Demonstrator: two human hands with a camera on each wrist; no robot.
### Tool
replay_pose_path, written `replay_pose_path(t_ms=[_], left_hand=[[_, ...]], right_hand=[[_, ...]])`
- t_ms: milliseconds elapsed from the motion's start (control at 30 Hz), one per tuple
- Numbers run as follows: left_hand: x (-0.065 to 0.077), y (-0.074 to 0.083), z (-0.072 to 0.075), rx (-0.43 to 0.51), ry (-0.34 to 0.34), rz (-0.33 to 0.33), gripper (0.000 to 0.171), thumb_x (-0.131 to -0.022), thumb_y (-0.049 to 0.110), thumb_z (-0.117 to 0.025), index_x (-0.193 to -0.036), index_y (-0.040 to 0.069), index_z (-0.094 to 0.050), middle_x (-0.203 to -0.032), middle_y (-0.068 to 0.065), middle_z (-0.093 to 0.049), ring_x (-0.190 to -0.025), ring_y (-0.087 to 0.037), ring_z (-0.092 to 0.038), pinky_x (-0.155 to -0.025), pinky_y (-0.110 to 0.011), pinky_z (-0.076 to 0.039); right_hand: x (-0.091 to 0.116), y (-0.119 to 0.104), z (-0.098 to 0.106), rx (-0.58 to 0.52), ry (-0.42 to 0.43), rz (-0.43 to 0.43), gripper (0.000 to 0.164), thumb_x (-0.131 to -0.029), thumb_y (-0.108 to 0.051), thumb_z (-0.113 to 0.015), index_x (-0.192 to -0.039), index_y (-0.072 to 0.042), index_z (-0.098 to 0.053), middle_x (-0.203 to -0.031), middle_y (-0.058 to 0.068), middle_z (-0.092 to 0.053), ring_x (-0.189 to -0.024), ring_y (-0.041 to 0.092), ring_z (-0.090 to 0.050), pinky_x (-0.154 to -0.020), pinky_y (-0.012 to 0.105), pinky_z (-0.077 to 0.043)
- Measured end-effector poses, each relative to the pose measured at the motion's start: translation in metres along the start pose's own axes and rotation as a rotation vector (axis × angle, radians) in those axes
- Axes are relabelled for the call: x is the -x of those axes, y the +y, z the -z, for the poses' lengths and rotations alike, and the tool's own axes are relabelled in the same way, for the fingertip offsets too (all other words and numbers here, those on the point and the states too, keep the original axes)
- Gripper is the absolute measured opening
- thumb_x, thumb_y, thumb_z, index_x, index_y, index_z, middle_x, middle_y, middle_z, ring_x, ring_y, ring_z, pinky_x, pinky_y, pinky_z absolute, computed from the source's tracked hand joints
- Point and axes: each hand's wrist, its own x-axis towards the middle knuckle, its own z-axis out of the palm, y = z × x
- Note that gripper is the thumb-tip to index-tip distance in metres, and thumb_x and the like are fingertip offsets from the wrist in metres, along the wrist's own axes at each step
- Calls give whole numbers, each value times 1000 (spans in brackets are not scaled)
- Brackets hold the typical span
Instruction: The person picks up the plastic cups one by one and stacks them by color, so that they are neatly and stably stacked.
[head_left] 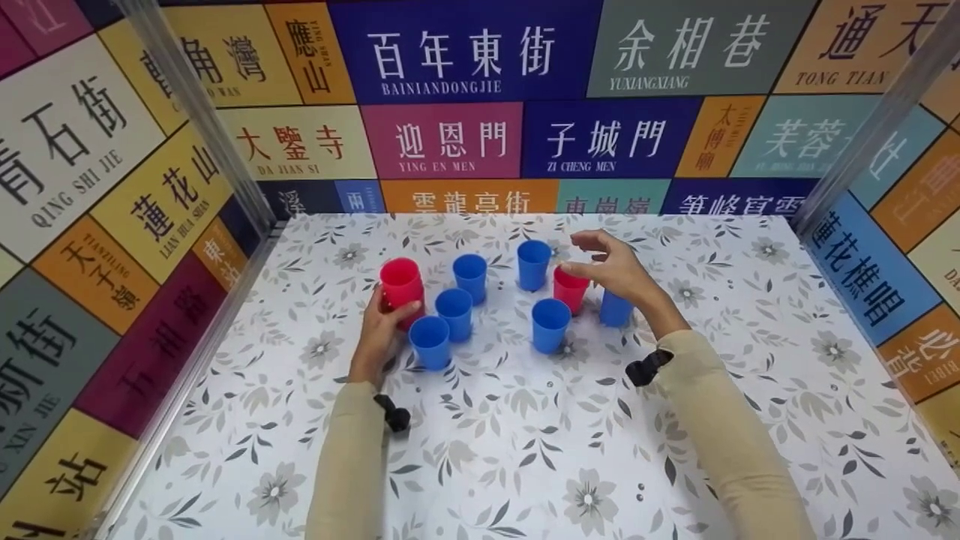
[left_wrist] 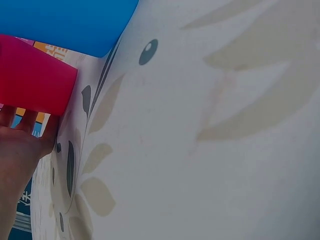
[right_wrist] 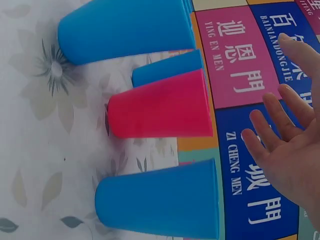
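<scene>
On the left side of the table, my left hand [head_left: 377,331] grips a stack of red cups [head_left: 402,281], thumb on the near right side and fingers behind. In the left wrist view the fingers wrap the red cup [left_wrist: 35,77] low, near the tabletop. My right hand [head_left: 616,268], fingers spread and slightly bent, hovers above an upright red cup [head_left: 570,294]. The right wrist view shows that hand [right_wrist: 295,135] apart from the red cup's rim. A blue cup [head_left: 616,310] stands under the right wrist, partly hidden.
Close to the left hand stand three blue cups, the nearest [head_left: 430,345], the middle [head_left: 454,316] and the farthest [head_left: 470,280]. Around the right red cup are a blue cup behind [head_left: 533,267] and one in front [head_left: 550,328]. Sign-patterned walls border the floral tabletop [head_left: 480,450].
</scene>
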Motion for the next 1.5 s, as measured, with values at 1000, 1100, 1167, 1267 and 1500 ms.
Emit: replay_pose_path(t_ms=[1000,1100,1167,1267,1500], left_hand=[[-2,-1,0,27,3,17,82,-86,16,-77,-155,20,-33,-152,-8,-45,-141,-25,-40,-123,-41,-32],[-2,0,-1,48,2,3,76,-87,14,-77,-152,19,-38,-149,-8,-47,-139,-26,-42,-122,-42,-34],[-1,0,-1,55,2,0,74,-87,13,-76,-150,18,-40,-148,-8,-48,-138,-26,-42,-121,-41,-34],[-1,2,-1,65,1,1,73,-87,12,-76,-151,18,-40,-148,-8,-48,-138,-26,-42,-121,-41,-34],[0,1,0,48,4,21,77,-87,15,-77,-153,20,-37,-151,-7,-46,-141,-25,-41,-122,-40,-34]], right_hand=[[-13,25,2,303,-140,-142,84,-79,-34,-86,-148,-11,-45,-152,19,-45,-143,40,-38,-117,58,-35],[-13,26,1,336,-143,-140,85,-78,-34,-86,-148,-10,-45,-152,20,-45,-143,42,-38,-116,58,-36],[-14,26,1,352,-149,-139,85,-78,-33,-86,-148,-10,-45,-152,21,-44,-143,42,-38,-116,58,-36],[-15,27,1,371,-152,-144,85,-78,-35,-86,-148,-10,-45,-152,21,-44,-143,43,-38,-116,59,-35],[-16,27,0,396,-140,-167,82,-77,-37,-86,-145,-12,-48,-148,19,-49,-137,41,-45,-113,59,-39]])
